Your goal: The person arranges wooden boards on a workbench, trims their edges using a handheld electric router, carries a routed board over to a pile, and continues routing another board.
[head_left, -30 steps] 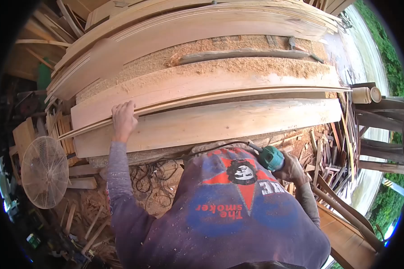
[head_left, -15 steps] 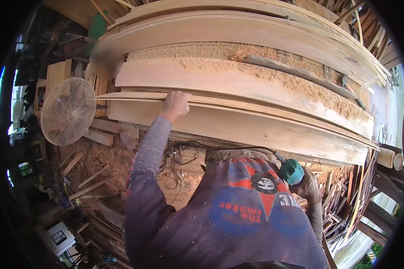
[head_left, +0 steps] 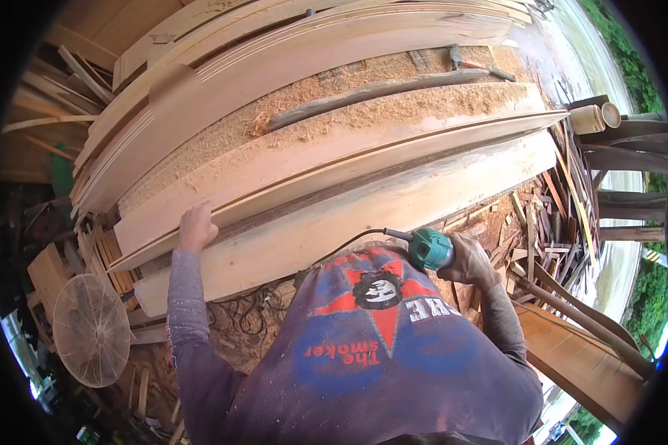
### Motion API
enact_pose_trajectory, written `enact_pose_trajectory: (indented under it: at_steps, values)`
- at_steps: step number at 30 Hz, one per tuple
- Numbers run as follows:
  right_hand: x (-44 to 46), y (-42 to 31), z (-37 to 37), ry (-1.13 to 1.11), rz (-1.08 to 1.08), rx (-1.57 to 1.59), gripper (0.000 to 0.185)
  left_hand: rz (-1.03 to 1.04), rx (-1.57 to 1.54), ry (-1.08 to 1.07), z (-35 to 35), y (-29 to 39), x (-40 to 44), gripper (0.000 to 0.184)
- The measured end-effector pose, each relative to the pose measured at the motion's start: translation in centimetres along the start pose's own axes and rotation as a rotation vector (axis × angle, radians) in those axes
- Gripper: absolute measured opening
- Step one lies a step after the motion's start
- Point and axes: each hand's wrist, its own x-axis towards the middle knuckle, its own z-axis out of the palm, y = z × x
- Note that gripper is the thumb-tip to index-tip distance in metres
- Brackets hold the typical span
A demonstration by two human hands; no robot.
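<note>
My left hand point(head_left: 198, 226) is closed over the top edge of a long thin board point(head_left: 393, 157), near its left end. The board stands tilted on its edge. Behind it lies a wide plank point(head_left: 223, 185) strewn with shavings, and on my side lies another pale plank point(head_left: 364, 226). My right hand point(head_left: 471, 261) is wrapped round a teal corded power tool point(head_left: 427, 248), held against the front of my shirt, clear of the wood. Its cord runs left across my waist. The tool's working end is hidden, so its kind cannot be made out.
Stacked boards point(head_left: 289, 63) lie at the back. A worn wooden beam point(head_left: 364, 96) rests in sawdust near a hammer point(head_left: 464, 59). A round fan guard point(head_left: 91, 330) stands at the left. Wood scraps point(head_left: 557, 230) and dark timbers point(head_left: 631, 185) lie at the right.
My view has turned to the right. My left hand has shifted toward the left end of the thin board, still gripping it. The power tool stays in my right hand near my body.
</note>
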Motion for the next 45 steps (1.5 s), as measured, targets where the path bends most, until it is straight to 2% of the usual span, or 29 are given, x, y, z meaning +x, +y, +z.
enact_pose_trajectory:
  at_steps: [2, 4, 5, 7, 8, 10, 14, 16, 17, 19, 20, 23, 25, 27, 29, 30, 33, 35, 36, 38, 40, 41, 43, 44, 45]
  values:
    - [-0.1, -0.1, 0.5, 0.007, 0.01, 0.008, 0.06, 0.03, -0.038, 0.049, 1.0, -0.6, -0.6, 0.042]
    - [-0.7, -0.5, 0.7, -0.046, 0.057, 0.043, 0.061, 0.125, -0.028, 0.275, 1.0, 0.7, -1.7, 0.043]
    - [-1.2, -0.9, 0.6, -0.069, 0.097, 0.023, 0.064, 0.16, -0.042, 0.27, 1.8, 1.3, -1.9, 0.043]
    - [-2.2, 0.8, 1.5, -0.068, 0.061, 0.023, 0.065, 0.09, -0.018, 0.462, 2.7, 2.3, -2.1, 0.046]
    - [-2.6, 1.4, 1.7, -0.092, 0.08, 0.022, 0.067, 0.099, -0.026, 0.465, 3.0, 2.5, -2.1, 0.046]
    - [-3.2, 2.3, 1.6, -0.096, 0.086, 0.014, 0.067, -0.113, -0.077, 0.272, 3.1, 3.0, -2.5, 0.047]
    - [-3.2, 3.9, 0.7, -0.083, 0.08, -0.023, 0.068, -0.146, -0.128, 0.285, 5.5, 3.4, -4.3, 0.043]
    - [-1.9, 5.4, 0.9, -0.076, 0.037, -0.036, 0.067, -0.064, -0.073, 0.493, 6.3, 3.8, -5.3, 0.043]
    - [-0.9, 6.0, 1.0, -0.115, 0.083, -0.014, 0.067, -0.076, -0.063, 0.471, 6.6, 4.2, -5.8, 0.043]
    - [1.4, 8.2, 1.7, -0.211, 0.114, -0.06, 0.072, -0.115, -0.036, 0.597, 6.4, 6.0, -5.5, 0.048]
    - [2.1, 9.2, 2.0, -0.22, 0.103, -0.06, 0.072, -0.152, -0.052, 0.547, 6.9, 5.4, -5.3, 0.056]
    - [4.3, 10.4, 2.0, -0.24, 0.013, -0.121, 0.074, -0.253, -0.021, 0.542, 7.0, 5.4, -5.2, 0.062]
    - [5.3, 9.9, 1.3, -0.338, 0.094, 0.018, 0.076, -0.298, -0.026, 0.599, 7.4, 6.0, -5.3, 0.065]
    - [5.4, 10.1, 1.2, -0.31, 0.029, 0.0, 0.077, -0.336, -0.033, 0.655, 7.8, 6.6, -5.4, 0.069]
    - [5.4, 9.9, 1.2, -0.293, 0.063, 0.001, 0.077, -0.428, -0.124, 0.661, 8.4, 7.1, -5.6, 0.077]
    - [5.6, 9.2, 0.7, -0.36, 0.168, 0.107, 0.077, -0.432, -0.127, 0.66, 8.6, 7.1, -5.4, 0.077]
    - [5.3, 9.1, 0.6, -0.32, 0.18, 0.187, 0.073, -0.455, -0.169, 0.66, 9.1, 7.3, -5.1, 0.082]
    - [5.5, 9.6, 0.6, -0.319, 0.174, 0.158, 0.072, -0.512, -0.173, 0.662, 8.7, 7.8, -4.5, 0.094]
    - [5.7, 9.5, 0.4, -0.325, 0.16, 0.172, 0.072, -0.503, -0.182, 0.663, 8.3, 8.3, -4.2, 0.094]
    - [5.8, 9.4, 0.1, -0.321, 0.149, 0.191, 0.072, -0.711, -0.202, 0.71, 7.5, 9.8, -4.4, 0.108]
    - [5.7, 9.4, 0.2, -0.333, 0.18, 0.184, 0.073, -0.947, -0.429, 0.773, 8.0, 11.6, -6.1, 0.116]
    - [5.7, 9.4, 0.3, -0.334, 0.195, 0.182, 0.073, -1.129, -0.552, 0.752, 11.9, 10.5, -7.4, 0.115]
    - [5.2, 10.4, 1.6, -0.256, 0.157, 0.136, 0.075, -1.149, -1.422, 0.622, 23.0, 8.7, -12.0, 0.104]
    - [5.1, 10.0, 1.3, -0.267, 0.187, 0.163, 0.076, -1.36, -1.447, 0.292, 17.9, 14.3, -13.4, 0.093]
    - [5.1, 9.7, 1.0, -0.278, 0.218, 0.193, 0.076, -1.413, -1.641, 0.238, 17.4, 16.7, -13.6, 0.09]
